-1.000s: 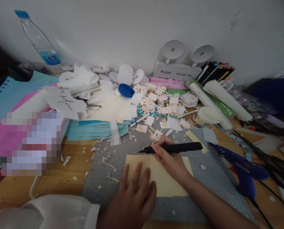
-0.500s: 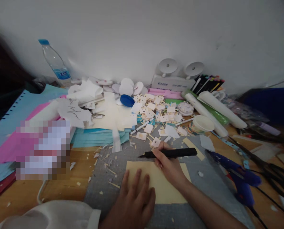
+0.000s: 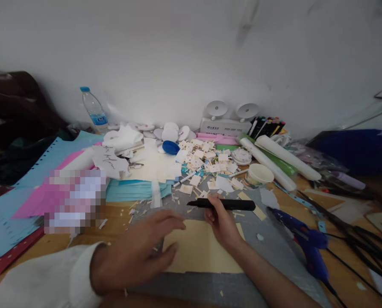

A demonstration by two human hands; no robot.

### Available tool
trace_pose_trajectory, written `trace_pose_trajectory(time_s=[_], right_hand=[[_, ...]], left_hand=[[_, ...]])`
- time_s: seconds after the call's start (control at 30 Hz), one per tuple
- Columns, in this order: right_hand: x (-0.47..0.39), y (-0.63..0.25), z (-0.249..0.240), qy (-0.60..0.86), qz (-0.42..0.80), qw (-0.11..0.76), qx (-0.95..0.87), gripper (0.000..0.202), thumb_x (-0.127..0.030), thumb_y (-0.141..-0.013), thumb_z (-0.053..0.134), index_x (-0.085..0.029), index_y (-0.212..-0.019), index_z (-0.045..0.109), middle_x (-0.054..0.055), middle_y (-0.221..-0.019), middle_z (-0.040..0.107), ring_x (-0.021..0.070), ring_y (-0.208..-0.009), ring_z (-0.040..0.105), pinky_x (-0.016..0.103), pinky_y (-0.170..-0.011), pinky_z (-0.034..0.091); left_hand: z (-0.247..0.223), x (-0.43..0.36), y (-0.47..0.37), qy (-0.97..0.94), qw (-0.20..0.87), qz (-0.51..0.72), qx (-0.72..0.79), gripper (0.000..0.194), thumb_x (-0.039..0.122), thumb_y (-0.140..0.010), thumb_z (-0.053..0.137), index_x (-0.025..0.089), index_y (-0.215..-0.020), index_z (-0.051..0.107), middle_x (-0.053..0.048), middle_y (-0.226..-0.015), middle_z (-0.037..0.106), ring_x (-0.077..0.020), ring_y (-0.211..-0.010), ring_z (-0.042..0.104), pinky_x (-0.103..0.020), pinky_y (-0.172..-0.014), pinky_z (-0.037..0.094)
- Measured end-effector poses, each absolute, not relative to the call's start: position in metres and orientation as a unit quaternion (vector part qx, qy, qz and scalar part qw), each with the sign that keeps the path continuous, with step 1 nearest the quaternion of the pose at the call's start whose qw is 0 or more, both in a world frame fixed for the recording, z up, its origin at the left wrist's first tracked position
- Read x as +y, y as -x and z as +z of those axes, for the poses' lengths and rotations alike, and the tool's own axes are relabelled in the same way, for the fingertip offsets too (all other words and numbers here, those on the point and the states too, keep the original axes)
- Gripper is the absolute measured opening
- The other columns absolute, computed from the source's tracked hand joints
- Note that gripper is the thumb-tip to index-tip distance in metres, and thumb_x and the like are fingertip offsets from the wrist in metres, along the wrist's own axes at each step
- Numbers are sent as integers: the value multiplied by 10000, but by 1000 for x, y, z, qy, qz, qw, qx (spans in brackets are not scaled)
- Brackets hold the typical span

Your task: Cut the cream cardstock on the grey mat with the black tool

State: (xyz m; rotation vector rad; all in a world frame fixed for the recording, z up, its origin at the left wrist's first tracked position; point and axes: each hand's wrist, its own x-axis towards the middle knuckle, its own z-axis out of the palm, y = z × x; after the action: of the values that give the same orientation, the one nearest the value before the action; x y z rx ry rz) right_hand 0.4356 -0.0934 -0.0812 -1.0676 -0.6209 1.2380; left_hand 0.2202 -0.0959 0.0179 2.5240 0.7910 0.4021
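Note:
My right hand point(image 3: 221, 220) grips a black pen point(image 3: 236, 204), its tip pointing left above the top edge of a yellow paper sheet point(image 3: 199, 248). The sheet lies on a grey mat point(image 3: 258, 261). My left hand point(image 3: 142, 248), slightly blurred, hovers at the sheet's left side with thumb and fingers apart and nothing between them. Beyond the pen lies a pile of small cream paper pieces point(image 3: 194, 160), some with drawn dots and thin sticks.
A blue glue gun point(image 3: 309, 239) and black cables lie on the right. Farther back are a paper cup point(image 3: 260, 174), white rolls point(image 3: 287, 157), markers point(image 3: 266, 127) and a bottle point(image 3: 95, 110). Blue and pink sheets point(image 3: 66, 156) cover the left.
My left hand has lifted off the yellow sheet and moved left, thumb and fingers apart. The pen is still in my right hand. The camera view has shifted.

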Motion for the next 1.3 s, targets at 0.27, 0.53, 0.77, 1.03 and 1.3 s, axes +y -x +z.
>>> trace_pose_trajectory(time_s=[0.27, 0.53, 0.77, 1.03, 1.3], right_hand=[[-95, -436, -83, 496, 520, 628, -300, 396, -519, -774, 627, -252, -668, 355, -115, -450, 298, 79, -367, 268, 215, -365, 229], [-103, -439, -69, 537, 393, 574, -478, 245, -442, -790, 645, -255, -815, 489, -68, -586, 491, 113, -496, 450, 230, -474, 347], [-94, -441, -84, 535, 265, 458, -659, 161, -305, -643, 725, -267, -781, 652, 13, -739, 664, 217, -703, 600, 307, -645, 431], [-91, -442, -95, 520, 185, 360, -752, 122, -310, -740, 637, -274, -856, 642, 27, -789, 691, 230, -734, 631, 295, -632, 418], [-91, -443, -97, 519, 156, 321, -777, 158, -352, -795, 605, -265, -924, 637, 37, -882, 721, 236, -816, 648, 303, -703, 450]], left_hand=[[48, -31, -203, -864, 207, 222, 401, 306, 405, -907, 463, 200, -1083, 607, -76, -1141, 656, -223, -1057, 606, -354, -917, 496], [78, 64, -150, -799, 80, 228, 551, 505, 483, -891, 443, 39, -1071, 602, -69, -1033, 655, -196, -914, 584, -352, -902, 458], [37, 124, -181, -833, 76, 125, 534, 340, 367, -894, 600, 117, -1124, 608, -79, -1100, 633, -181, -903, 623, -321, -837, 514], [16, 139, -224, -812, 59, 141, 563, 308, 343, -926, 589, 148, -1164, 584, -87, -1188, 591, -239, -1037, 600, -441, -880, 513], [73, 56, -222, -780, 163, 265, 543, 394, 345, -944, 296, 70, -1008, 571, 3, -778, 602, -108, -649, 562, -231, -606, 463]])
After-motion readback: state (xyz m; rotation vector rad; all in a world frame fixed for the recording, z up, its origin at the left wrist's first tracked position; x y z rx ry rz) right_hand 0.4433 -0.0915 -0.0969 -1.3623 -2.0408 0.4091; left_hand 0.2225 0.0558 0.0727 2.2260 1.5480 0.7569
